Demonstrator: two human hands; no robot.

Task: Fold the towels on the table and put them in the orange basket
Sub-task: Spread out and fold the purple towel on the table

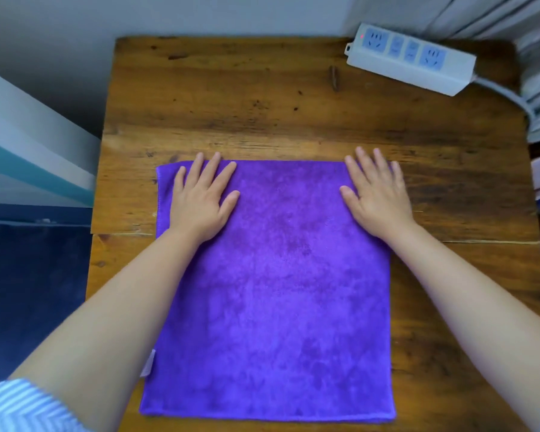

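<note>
towel: purple towel [272, 291] lies flat on the wooden surface [262, 98], near its front edge; a small white tag [148, 363] sticks out at its left side
left hand: left hand [200, 201] rests palm down on the towel's far left corner, fingers straight and spread, gripping nothing
right hand: right hand [378, 194] rests palm down on the far right corner, fingers straight and apart, fingertips reaching past the towel's far edge
power strip: white power strip [409, 57] lies at the surface's far right corner, well apart from the towel; its grey cable [508, 98] runs off to the right
sleeve: striped sleeve [22, 406] shows at the lower left
</note>
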